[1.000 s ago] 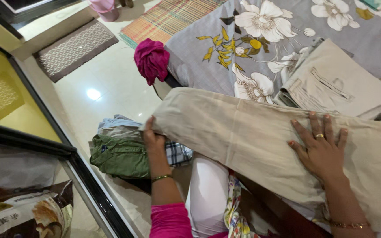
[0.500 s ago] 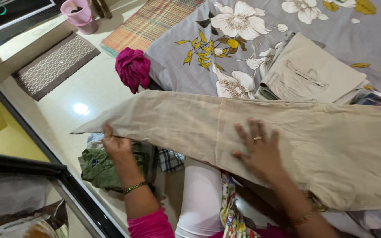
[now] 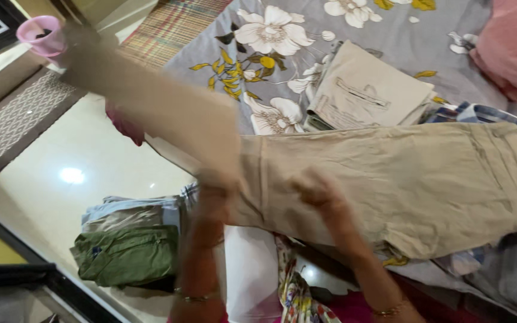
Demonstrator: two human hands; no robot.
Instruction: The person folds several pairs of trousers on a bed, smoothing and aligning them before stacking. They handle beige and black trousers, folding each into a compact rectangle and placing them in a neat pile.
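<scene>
Beige trousers [image 3: 414, 173] lie across my lap and the bed edge. My left hand [image 3: 213, 191], blurred by motion, grips the leg end, which is lifted and swings up toward the upper left. My right hand [image 3: 315, 188] is also blurred and rests on the cloth near the middle, at the fold line; whether it grips or only presses is unclear. Both wrists wear thin bangles.
A folded beige garment [image 3: 372, 90] lies on the grey floral bedsheet [image 3: 390, 36]. A pile of folded clothes with a green item [image 3: 127, 254] on top sits on the floor at left. A pink cup [image 3: 42, 33], floor mats and pink cloth [image 3: 513, 48] are around.
My left hand has raised the trouser leg from flat to swinging upward. My right hand slid left along the cloth toward the middle. The camera view shifted right.
</scene>
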